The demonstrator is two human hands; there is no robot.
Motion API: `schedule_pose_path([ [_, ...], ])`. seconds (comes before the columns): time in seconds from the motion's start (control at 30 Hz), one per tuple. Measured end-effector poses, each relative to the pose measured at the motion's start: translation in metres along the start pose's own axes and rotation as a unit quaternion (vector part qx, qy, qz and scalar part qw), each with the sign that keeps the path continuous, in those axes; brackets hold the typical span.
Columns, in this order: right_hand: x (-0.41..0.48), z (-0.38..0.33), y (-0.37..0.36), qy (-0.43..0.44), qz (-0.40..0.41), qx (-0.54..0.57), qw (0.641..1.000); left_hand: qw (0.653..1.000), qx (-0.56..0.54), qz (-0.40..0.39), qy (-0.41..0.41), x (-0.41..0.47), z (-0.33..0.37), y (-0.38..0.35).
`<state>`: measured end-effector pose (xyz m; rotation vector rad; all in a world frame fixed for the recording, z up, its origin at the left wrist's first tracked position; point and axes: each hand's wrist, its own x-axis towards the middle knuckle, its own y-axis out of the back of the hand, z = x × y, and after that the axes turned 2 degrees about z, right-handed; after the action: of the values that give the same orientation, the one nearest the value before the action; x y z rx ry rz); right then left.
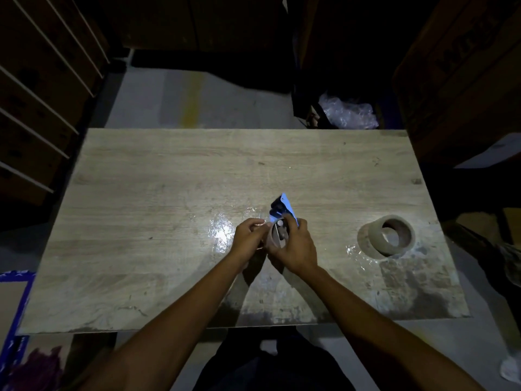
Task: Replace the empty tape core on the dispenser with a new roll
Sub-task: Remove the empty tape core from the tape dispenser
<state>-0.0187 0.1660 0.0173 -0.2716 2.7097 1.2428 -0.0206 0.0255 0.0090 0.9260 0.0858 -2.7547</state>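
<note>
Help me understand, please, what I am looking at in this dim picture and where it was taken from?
This is a single picture from a camera worn on a person's head, looking forward and down, so the two bare arms reaching in from the bottom are the wearer's own. No machine is involved. Both hands work over a wooden table. The right hand has its grip on a blue tape dispenser, while the left hand fingers the cardboard ring on it, probably the empty core. To the right, lying apart on the table, is a roll of tape, seemingly the new one, untouched.
</note>
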Motion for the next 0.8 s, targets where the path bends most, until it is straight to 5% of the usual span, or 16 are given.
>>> schedule_pose_path([
  [0.33,0.015,-0.045,0.038,0.053,-0.025,0.227,0.972,0.993,-0.103,-0.026,-0.057,-0.042,0.067,-0.001],
  [0.6,0.013,-0.071,0.059,0.045,-0.076,0.383,0.919,0.981,-0.194,-0.019,-0.01,-0.067,0.103,0.002],
  [0.7,0.014,-0.074,0.062,0.017,-0.096,0.461,0.882,0.984,-0.177,0.017,-0.028,-0.072,0.108,0.001],
  [0.8,0.01,-0.086,0.065,-0.057,-0.127,0.581,0.802,0.983,-0.15,0.065,-0.082,-0.08,0.115,-0.004],
])
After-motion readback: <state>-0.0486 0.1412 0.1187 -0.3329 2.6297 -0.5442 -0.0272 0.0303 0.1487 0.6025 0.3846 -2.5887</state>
